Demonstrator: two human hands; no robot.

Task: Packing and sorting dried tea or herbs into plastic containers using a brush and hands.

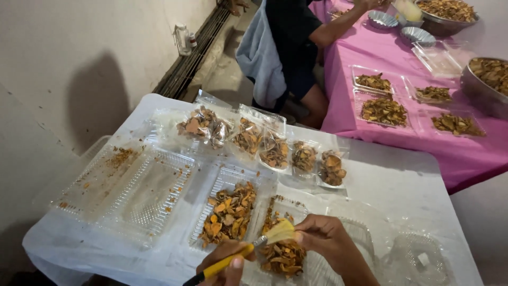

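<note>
My left hand [228,264] grips the yellow handle of a small brush [248,249] near the bottom edge. My right hand [324,237] pinches the brush's pale bristles [280,231] with its fingertips. Both hands hover over a clear plastic tray [296,207] that holds dried orange-brown slices [283,257]. Just to the left, a second clear tray [222,180] carries a pile of the same dried slices [230,212].
An open empty clamshell [132,193] with crumbs lies at the left on the white table [391,182]. Several sealed bags of slices [264,145] sit behind. Another person [296,47] works at a pink table [370,53] with filled trays and metal bowls [484,79].
</note>
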